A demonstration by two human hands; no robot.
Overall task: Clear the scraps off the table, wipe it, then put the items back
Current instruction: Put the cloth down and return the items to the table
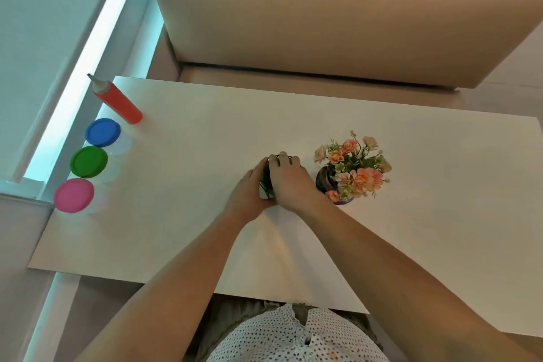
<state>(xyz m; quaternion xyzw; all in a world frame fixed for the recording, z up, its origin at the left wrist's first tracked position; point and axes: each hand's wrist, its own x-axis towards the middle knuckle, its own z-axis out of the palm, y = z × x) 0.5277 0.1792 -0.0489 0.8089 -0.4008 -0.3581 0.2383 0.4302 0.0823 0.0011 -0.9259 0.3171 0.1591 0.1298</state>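
Both hands wrap a small green potted plant [266, 182] standing near the middle of the white table [182, 185]. My left hand [248, 194] holds its left side and my right hand [289, 182] covers its top and right side, so most of the plant is hidden. Just to the right stands a purple pot of pink and orange flowers [352, 169]. Along the table's left edge sit an orange squeeze bottle [119, 101] lying tilted, and three clear jars with a blue lid [102, 132], a green lid [88, 161] and a pink lid [74, 195].
A beige upholstered bench [338, 17] runs behind the table's far edge. A lit window ledge [88, 47] lies to the left. The table's near edge is close to my body.
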